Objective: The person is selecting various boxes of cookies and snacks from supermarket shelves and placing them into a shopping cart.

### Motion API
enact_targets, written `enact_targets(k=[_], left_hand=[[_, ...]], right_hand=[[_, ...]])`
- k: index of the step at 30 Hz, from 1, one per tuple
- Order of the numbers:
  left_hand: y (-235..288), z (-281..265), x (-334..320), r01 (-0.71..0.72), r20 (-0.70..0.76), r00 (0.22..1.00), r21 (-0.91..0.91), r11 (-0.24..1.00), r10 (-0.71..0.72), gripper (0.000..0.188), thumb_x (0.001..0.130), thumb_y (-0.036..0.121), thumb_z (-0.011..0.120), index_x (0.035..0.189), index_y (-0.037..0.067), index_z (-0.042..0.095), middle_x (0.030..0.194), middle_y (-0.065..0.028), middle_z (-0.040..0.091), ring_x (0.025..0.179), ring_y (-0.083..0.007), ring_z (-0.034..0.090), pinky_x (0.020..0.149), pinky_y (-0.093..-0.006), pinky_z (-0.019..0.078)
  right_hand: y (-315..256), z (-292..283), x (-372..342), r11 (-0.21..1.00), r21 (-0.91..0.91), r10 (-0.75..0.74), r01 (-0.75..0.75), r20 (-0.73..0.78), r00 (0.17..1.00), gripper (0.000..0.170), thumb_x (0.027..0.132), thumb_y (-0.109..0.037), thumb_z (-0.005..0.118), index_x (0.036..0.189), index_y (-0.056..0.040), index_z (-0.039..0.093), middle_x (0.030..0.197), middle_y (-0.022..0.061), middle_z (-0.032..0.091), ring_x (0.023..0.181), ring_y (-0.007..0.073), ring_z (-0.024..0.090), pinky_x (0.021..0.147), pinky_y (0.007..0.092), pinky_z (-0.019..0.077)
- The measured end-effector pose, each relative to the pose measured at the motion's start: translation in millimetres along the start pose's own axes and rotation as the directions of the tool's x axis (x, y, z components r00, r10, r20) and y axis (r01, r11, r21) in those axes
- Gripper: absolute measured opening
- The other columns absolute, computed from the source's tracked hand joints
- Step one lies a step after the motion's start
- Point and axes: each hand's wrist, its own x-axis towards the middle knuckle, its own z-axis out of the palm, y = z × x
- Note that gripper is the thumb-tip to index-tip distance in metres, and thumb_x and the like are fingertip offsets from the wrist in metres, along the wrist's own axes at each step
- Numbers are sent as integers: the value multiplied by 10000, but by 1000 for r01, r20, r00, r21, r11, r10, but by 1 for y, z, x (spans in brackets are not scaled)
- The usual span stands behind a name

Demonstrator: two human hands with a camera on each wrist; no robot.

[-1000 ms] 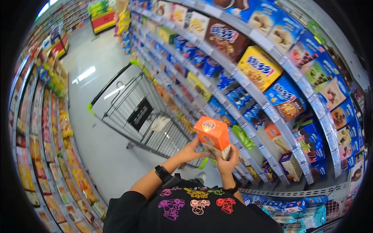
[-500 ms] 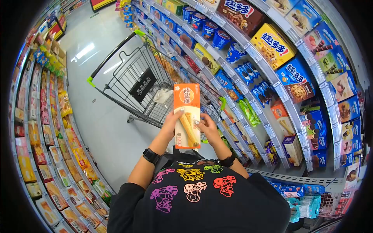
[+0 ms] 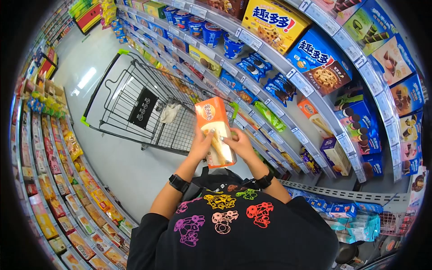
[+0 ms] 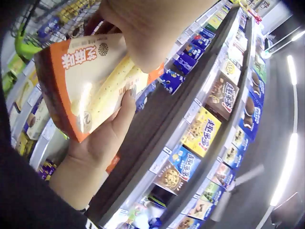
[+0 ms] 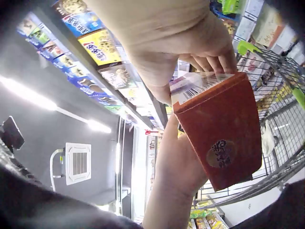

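Head view: an orange-and-cream box (image 3: 210, 111) is held out, tilted, before the black shirt (image 3: 270, 240). It's pinched by the fingers of the left hand (image 3: 200, 145) and right hand (image 3: 241, 146), thumbs pressed on its front; beyond, the cart (image 3: 143, 109) is seen beside shelves (image 3: 302, 84).

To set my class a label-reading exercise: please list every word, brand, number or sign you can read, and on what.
"芝麻味": held orange-and-cream cardboard box.
"趣多多!": yellow rectangular cardboard box.
"趣多多!": blue rectangular cardboard box.
"趣多多": brown rectangular cardboard box.
"↑": white paper shelf tags.
Too small or blurred: tag figures, the held box's title, black rectangular cart plate, all other lettering.
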Motion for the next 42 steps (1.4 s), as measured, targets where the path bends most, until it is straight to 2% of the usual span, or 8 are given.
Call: enact_targets(k=[5,15,22,24,26,30,33,42], left_hand=[[-37,13,19,308,81,940,211,928,-331,549,914,283,489,1343,42,246,1266,-166,438,1163,-242,447,967,-357,370],[-62,2,41,556,52,827,68,829,-559,596,924,343,444,1328,-42,235,1257,-211,444,1166,-274,461,949,-359,392],[-177,-48,125,485,137,799,431,761,-586,683,884,453,471,1281,-89,351,1170,-279,528,1105,-355,532,923,-395,432],[-200,-57,147,684,292,622,248,686,-726,657,912,500,400,1288,-38,378,1151,-232,557,1079,-329,554,913,-401,443],[-242,-60,155,927,592,353,-117,356,-724,650,923,522,365,1292,-13,387,1163,-203,561,1074,-313,559,906,-399,450],[-298,-66,146,945,689,250,-22,325,-680,677,920,591,260,1268,34,422,1160,-139,565,1069,-245,546,872,-404,446],[-245,-73,155,858,547,175,323,399,-819,688,910,619,219,1231,57,453,1158,-98,553,1127,-203,471,922,-410,359],[-283,-49,142,927,662,157,157,341,-733,631,926,594,210,1402,185,274,1409,6,334,1266,-169,307,1028,-444,236]], right_hand=[[63,-20,23,990,-34,139,-140,-28,990,520,810,-144,660,1221,37,397,934,125,646,804,143,631,658,252,491],[98,-2,59,947,-159,279,-281,-36,960,509,786,-186,681,1149,20,392,881,105,613,732,149,607,629,271,489],[134,44,124,619,585,626,-524,35,779,427,814,-146,623,1152,60,464,1005,139,605,874,247,626,743,371,527],[178,51,149,600,586,710,-545,-76,700,384,825,-120,592,1150,62,498,1029,152,609,897,293,629,775,418,528],[190,63,161,593,588,759,-550,-181,625,387,820,-116,592,1151,61,498,1017,157,610,889,294,629,767,424,524],[200,93,177,661,-15,539,-751,-687,488,524,758,-141,659,1195,-6,402,1093,188,569,988,316,590,839,394,480],[214,92,178,708,-132,429,-693,-699,571,598,734,-142,684,1214,-33,344,1100,197,557,1010,331,578,873,382,459],[227,77,178,605,-254,352,-755,-765,540,606,704,-125,667,1228,-31,378,1092,211,542,995,363,571,873,432,448]])
